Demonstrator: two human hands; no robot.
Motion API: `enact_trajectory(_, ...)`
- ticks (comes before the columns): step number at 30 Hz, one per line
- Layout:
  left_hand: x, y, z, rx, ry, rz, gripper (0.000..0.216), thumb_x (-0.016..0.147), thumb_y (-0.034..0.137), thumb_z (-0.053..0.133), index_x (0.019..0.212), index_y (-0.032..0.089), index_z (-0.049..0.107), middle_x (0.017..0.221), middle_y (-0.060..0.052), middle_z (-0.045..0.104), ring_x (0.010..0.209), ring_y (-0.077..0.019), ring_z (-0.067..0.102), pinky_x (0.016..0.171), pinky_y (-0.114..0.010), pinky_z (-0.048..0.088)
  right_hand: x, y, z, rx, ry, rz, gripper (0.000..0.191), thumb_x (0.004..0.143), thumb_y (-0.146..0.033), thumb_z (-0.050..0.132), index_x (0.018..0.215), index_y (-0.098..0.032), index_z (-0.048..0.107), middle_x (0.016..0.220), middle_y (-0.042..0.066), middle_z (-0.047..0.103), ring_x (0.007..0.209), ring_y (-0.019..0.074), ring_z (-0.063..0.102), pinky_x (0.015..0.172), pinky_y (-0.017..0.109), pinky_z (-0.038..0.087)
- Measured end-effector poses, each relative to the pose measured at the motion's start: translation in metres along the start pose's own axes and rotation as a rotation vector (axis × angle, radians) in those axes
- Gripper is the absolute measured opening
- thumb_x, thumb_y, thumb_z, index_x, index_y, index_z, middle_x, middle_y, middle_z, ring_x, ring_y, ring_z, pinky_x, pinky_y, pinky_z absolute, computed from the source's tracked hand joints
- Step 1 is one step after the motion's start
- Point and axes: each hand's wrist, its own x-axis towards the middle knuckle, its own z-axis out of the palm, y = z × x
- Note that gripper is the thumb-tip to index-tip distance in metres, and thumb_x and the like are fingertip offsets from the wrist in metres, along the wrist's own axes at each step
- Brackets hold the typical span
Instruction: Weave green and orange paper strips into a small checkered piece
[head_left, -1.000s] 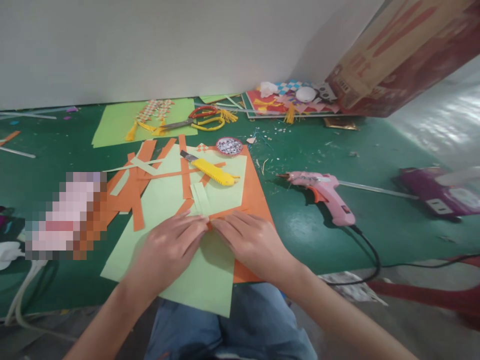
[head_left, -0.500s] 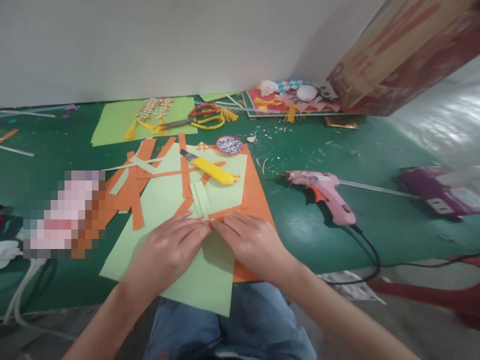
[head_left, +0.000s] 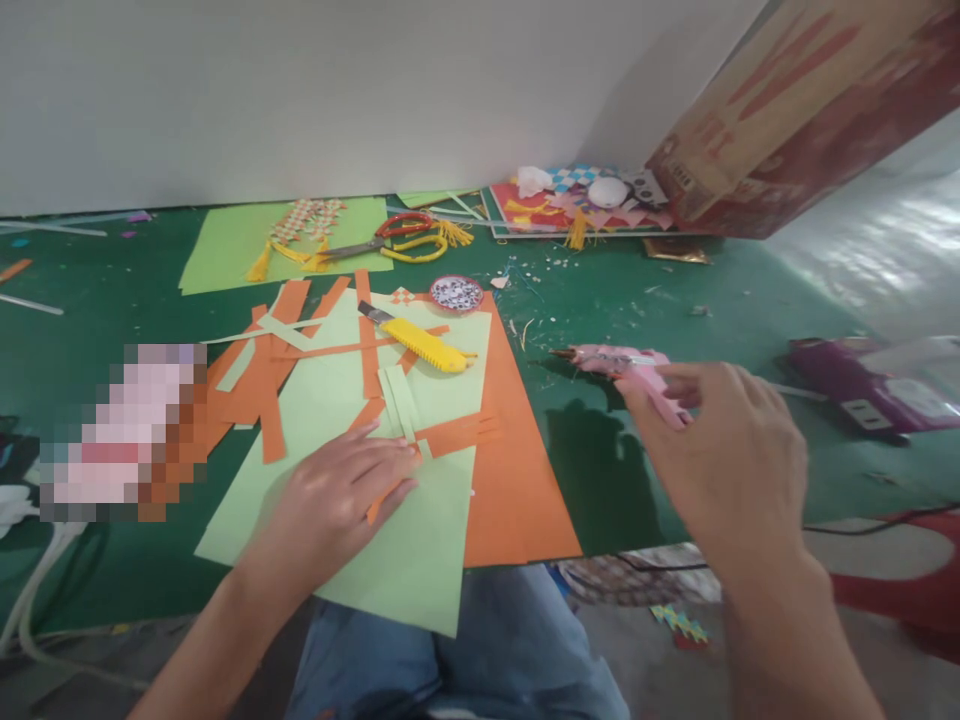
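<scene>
My left hand [head_left: 349,490] is closed at the end of an orange paper strip [head_left: 454,434], its thumb and fingers pinching where it crosses pale green strips [head_left: 400,395]. Underneath lies a pale green sheet [head_left: 424,560], partly over an orange sheet [head_left: 517,500]. On the right, my right hand [head_left: 724,460] has its fingers around the handle of a pink glue gun [head_left: 619,360]. The gun's nozzle points left, and my hand hides most of the grip. A yellow utility knife [head_left: 424,345] with its blade out lies on the papers ahead of my left hand.
Loose orange strips [head_left: 274,425] lie at left beside a blurred-out block [head_left: 124,430]. Behind are scissors [head_left: 412,240], a small dish of black-and-white bits [head_left: 456,292] and a tray of paper crafts [head_left: 510,230]. A purple item [head_left: 840,385] lies at right; a cardboard box [head_left: 787,120] stands behind.
My right hand has left the paper strips and moved right onto the glue gun, which is now slightly shifted. My left hand stays at the strips.
</scene>
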Motion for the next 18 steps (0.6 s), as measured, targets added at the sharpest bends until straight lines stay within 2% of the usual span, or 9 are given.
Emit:
enact_trajectory(3, 0.000, -0.001, 0.001, -0.004, -0.009, -0.008, 0.016, 0.090, 0.017, 0.056, 0.103, 0.020, 0.065, 0.099, -0.002, 0.075, 0.092, -0.0176, 0.071, 0.097, -0.039, 0.054, -0.003, 0.017, 0.010, -0.060, -0.116, 0.090, 0.035, 0.085, -0.052, 0.051, 0.090, -0.017, 0.056, 0.082, 0.017, 0.059, 0.079, 0.0311, 0.053, 0.063, 0.041, 0.040)
enact_trajectory(5, 0.000, -0.001, 0.001, -0.002, -0.012, -0.011, 0.016, 0.090, 0.017, 0.056, 0.103, 0.019, 0.065, 0.098, -0.002, 0.075, 0.093, -0.0174, 0.071, 0.097, -0.039, 0.054, -0.004, 0.021, 0.018, -0.061, -0.152, 0.109, 0.037, 0.084, -0.055, 0.051, 0.088, -0.018, 0.054, 0.080, 0.015, 0.056, 0.077, 0.0300, 0.051, 0.063, 0.041, 0.039)
enact_trajectory(11, 0.002, 0.000, -0.001, -0.035, -0.010, -0.032, 0.018, 0.091, 0.016, 0.054, 0.104, 0.021, 0.066, 0.098, 0.000, 0.076, 0.092, -0.0165, 0.071, 0.096, -0.037, 0.055, 0.001, 0.016, 0.024, 0.015, -0.197, 0.218, 0.022, 0.077, -0.040, 0.058, 0.082, -0.021, 0.047, 0.084, 0.013, 0.057, 0.078, 0.0268, 0.052, 0.063, 0.038, 0.040)
enact_trajectory(14, 0.002, 0.000, 0.000, -0.022, -0.015, -0.034, 0.017, 0.091, 0.018, 0.053, 0.102, 0.021, 0.066, 0.097, 0.000, 0.076, 0.090, -0.0168, 0.072, 0.095, -0.037, 0.055, 0.000, 0.004, 0.023, 0.120, -0.181, 0.150, 0.021, 0.074, -0.039, 0.056, 0.079, -0.022, 0.044, 0.082, 0.009, 0.057, 0.072, 0.0232, 0.053, 0.060, 0.034, 0.040)
enact_trajectory(18, 0.000, -0.001, 0.001, 0.007, -0.002, -0.028, 0.015, 0.090, 0.018, 0.056, 0.101, 0.021, 0.066, 0.096, 0.000, 0.076, 0.089, -0.0168, 0.072, 0.092, -0.036, 0.057, -0.007, -0.017, 0.020, 0.199, -0.179, -0.022, 0.024, 0.077, -0.044, 0.053, 0.082, -0.023, 0.046, 0.072, 0.003, 0.056, 0.059, 0.0185, 0.052, 0.051, 0.028, 0.036)
